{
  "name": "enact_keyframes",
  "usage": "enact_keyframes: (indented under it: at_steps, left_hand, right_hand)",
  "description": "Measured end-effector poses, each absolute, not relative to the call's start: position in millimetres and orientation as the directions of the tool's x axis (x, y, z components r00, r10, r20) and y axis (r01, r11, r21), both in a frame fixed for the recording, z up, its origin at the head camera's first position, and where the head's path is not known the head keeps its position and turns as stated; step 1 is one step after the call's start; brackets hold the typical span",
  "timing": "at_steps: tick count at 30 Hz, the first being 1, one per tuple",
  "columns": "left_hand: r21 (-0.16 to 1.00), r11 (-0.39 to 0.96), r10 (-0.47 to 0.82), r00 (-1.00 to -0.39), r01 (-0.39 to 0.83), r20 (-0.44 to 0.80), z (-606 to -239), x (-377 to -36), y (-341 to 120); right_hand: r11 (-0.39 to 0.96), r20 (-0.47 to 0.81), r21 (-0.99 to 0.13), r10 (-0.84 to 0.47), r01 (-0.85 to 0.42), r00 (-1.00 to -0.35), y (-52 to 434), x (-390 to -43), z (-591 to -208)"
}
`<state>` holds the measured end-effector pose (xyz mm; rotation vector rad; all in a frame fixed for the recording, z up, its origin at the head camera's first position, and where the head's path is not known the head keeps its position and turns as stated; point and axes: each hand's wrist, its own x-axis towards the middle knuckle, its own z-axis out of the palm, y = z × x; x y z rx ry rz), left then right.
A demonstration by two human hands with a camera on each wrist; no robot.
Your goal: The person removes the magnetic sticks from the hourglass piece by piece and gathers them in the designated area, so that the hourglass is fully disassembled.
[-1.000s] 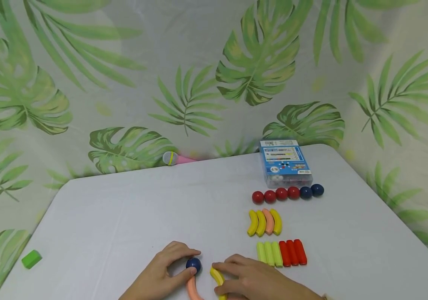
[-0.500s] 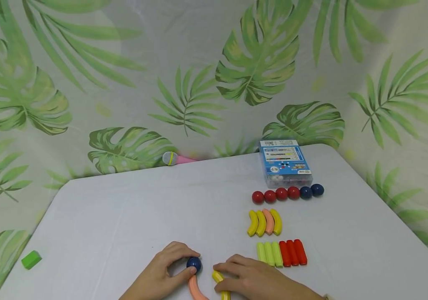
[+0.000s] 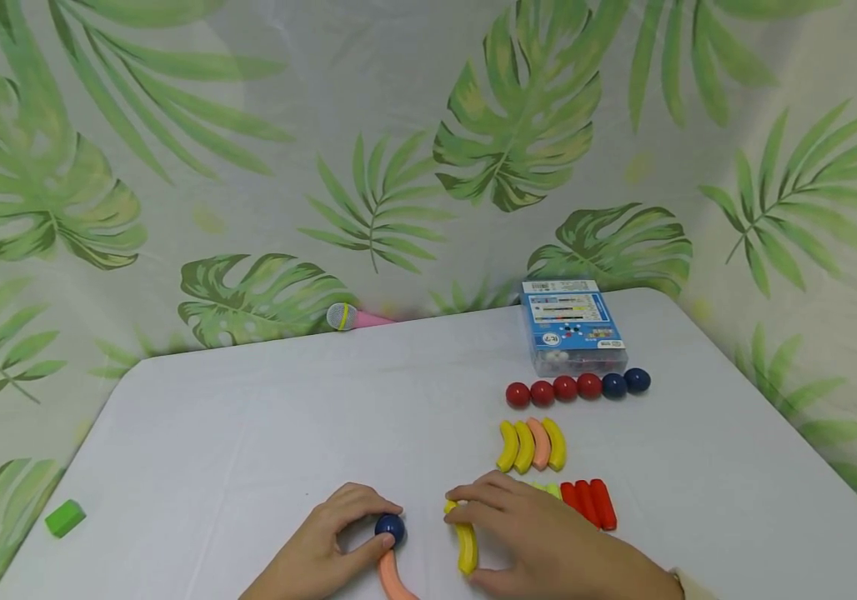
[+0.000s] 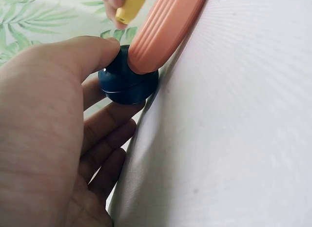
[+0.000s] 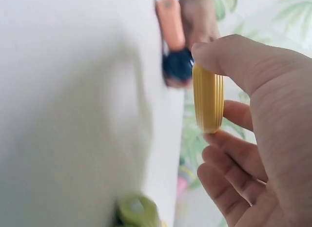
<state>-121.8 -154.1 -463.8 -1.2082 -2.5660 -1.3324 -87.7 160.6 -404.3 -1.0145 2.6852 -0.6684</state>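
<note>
Orange curved piece point(image 3: 391, 579): lower end cut off at the head view's 6 o'clock edge. Green sticks point(image 3: 544, 488): mostly hidden behind right hand point(image 3: 541, 542). Box point(image 3: 573, 327): print illegible.

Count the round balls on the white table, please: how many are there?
7. Six glossy round balls form a row before the blue box: four red, two navy. One more navy ball sits under the left hand. Others may be hidden.
</note>
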Motion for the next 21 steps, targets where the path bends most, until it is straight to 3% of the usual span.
enact_keyframes:
  at_steps: [5,12,21]
  left_hand:
    - [0.665,0.318,0.630,-0.675,0.676,0.384,-466.1,-123.1,-154.4]
    - [0.656,0.316,0.629,-0.669,0.685,0.396,-465.4,-123.4,-154.3]
    - [0.662,0.309,0.630,-0.668,0.683,0.396,-465.4,-123.2,-154.3]
  right_hand:
    - [0.713,0.008,-0.495,-0.568,-0.496,-0.823,174.3,-95.1,-393.7]
    - [0.728,0.139,-0.436,-0.527,-0.529,-0.839,203.1,-113.0,-391.8]
    - [0.782,0.126,-0.453,-0.419,-0.427,-0.899,241.2,-132.0,-386.9]
